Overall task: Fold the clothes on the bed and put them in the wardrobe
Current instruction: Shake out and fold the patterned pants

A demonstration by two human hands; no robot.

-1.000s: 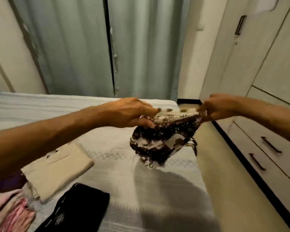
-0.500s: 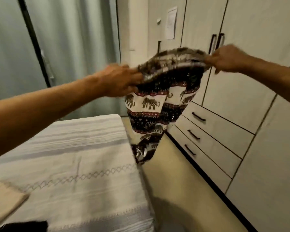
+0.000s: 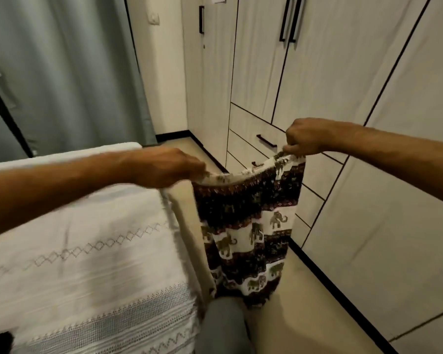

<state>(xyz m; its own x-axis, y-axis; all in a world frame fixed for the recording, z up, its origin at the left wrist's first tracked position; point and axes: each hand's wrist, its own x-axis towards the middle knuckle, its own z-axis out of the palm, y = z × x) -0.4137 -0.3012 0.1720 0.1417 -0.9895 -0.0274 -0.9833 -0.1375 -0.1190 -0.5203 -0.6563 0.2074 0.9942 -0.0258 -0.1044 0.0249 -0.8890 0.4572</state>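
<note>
**Holding garment up beside bed, fold not started**

Hanging between bed and wardrobe, the job is mid-air right now.

Wardrobe [image 3: 317, 80]: fills the right side, all doors and drawers closed, dark handles. Risk: both hands are busy, so nothing free to open a door; trying it one-handed would probably undo any fold.

Bed [image 3: 74, 251]: white patterned cover, lower left. Garment hangs past its edge, not over it. Risk: folding in air instead of laying it flat gives a crooked fold.

Floor [image 3: 304, 302]: beige strip between bed and wardrobe. Garment hem hangs low, close to the person's grey knee [image 3: 223, 325]; can't tell if it touches knee or floor. Risk: a dropped corner lands it on the floor, or hem drags.

Garment [image 3: 251, 226]: dark and white elephant-print, held by its top edge, which sags in a curve between the hands. Risk: slack edge means layers may be misaligned when folded.

Left hand [image 3: 169, 167]: fingers pinched on the top left corner, blurred, so grip depth unclear. Most likely slip point.

Right hand [image 3: 304, 136]: fingers curled, pinching the top right corner, held higher than the left. Uneven height tilts the cloth.
</note>
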